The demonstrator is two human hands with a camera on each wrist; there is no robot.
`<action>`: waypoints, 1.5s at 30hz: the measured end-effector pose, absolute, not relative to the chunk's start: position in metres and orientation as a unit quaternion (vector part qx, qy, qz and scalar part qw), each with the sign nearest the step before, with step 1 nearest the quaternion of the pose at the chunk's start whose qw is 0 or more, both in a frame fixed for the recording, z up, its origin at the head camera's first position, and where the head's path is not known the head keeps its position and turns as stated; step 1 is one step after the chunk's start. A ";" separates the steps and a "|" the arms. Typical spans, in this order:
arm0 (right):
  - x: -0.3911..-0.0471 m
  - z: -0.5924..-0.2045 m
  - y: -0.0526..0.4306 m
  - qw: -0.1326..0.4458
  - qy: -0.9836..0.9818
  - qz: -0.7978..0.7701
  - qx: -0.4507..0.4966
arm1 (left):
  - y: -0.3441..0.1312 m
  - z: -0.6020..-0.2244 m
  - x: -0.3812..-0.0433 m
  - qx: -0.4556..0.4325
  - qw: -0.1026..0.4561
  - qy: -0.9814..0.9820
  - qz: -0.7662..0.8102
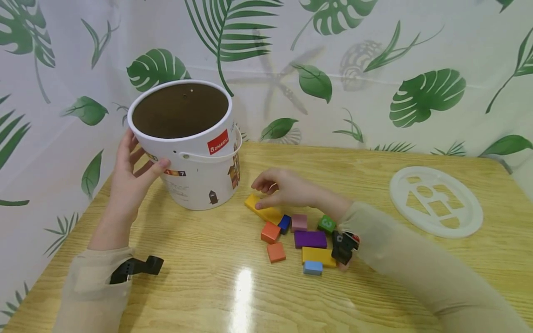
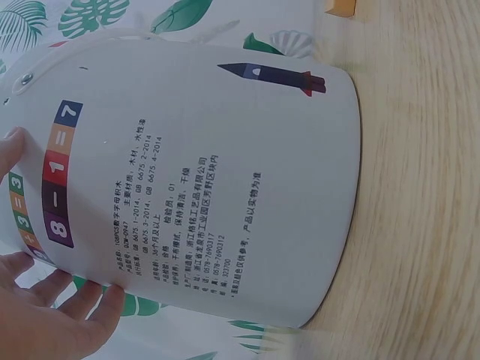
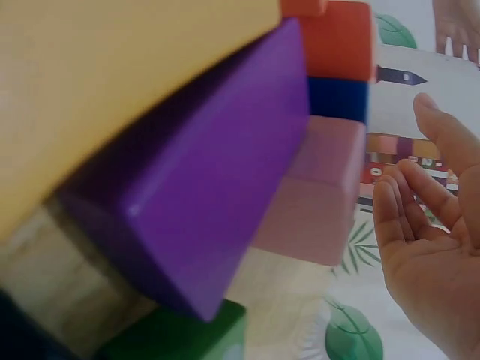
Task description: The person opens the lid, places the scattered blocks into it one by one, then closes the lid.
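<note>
A white bucket (image 1: 200,180) with a red label and a thin handle stands at the left of the table. My left hand (image 1: 129,185) holds its left side, the thumb on the printed front and the fingers on the side wall. The same hand (image 2: 60,315) shows against the wall in the left wrist view. My right hand (image 1: 287,188) hovers over a long yellow block (image 1: 270,214), fingers loosely curled around nothing. Whether the thumb touches that block I cannot tell. In the right wrist view the right hand (image 3: 431,247) appears beyond a purple block (image 3: 217,172) and a pink block (image 3: 315,195).
Around the purple block lie two orange blocks (image 1: 270,232), a dark blue block (image 1: 285,224), a green block (image 1: 326,224), another yellow block (image 1: 318,256) and a light blue block (image 1: 312,268). A white lid with shaped holes (image 1: 399,196) lies at the right. A leaf-patterned cloth (image 1: 266,106) hangs behind.
</note>
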State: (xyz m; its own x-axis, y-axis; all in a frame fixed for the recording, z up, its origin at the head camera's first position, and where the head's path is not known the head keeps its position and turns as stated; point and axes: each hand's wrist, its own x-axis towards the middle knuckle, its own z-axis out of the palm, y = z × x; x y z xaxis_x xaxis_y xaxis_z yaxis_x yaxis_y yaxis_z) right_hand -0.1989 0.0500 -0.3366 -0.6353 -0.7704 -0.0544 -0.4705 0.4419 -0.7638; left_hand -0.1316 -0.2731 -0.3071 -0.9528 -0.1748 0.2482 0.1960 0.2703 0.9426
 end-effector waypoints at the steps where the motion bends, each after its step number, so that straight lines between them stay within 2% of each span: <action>1: -0.199 -0.338 0.050 0.205 0.825 -0.372 -0.374 | -0.273 -0.307 -0.132 -0.006 0.154 -0.782 -0.604; 23: -0.199 -0.350 0.040 0.227 0.860 -0.282 -0.361 | -0.274 -0.303 -0.133 -0.013 0.156 -0.777 -0.610; 45: -0.194 -0.347 0.034 0.219 0.854 -0.270 -0.387 | -0.273 -0.304 -0.132 -0.007 0.150 -0.778 -0.610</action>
